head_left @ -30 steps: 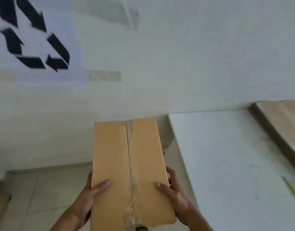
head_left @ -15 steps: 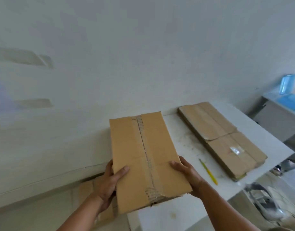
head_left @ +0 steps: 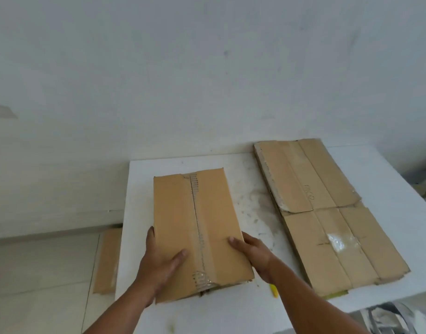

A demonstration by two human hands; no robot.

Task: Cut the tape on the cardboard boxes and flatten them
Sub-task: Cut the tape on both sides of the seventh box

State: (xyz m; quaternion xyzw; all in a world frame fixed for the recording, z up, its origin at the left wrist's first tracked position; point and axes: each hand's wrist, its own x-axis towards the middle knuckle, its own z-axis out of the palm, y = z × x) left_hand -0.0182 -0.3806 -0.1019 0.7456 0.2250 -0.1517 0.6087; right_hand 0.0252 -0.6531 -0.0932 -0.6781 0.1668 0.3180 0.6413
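Centre of frame: the taped cardboard box (head_left: 195,227) over the white table (head_left: 255,307). The left hand (head_left: 159,263) and right hand (head_left: 252,251) grip its near end from either side, thumbs flat on the top face, fingers curled down the side walls. At right lies flattened cardboard (head_left: 327,208).

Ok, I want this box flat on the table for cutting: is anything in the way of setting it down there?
Nothing visible does. The box, gripped by the left hand and right hand, is over bare table. The flattened cardboard lies apart to its right, and the yellow tool lies beside its near right corner.
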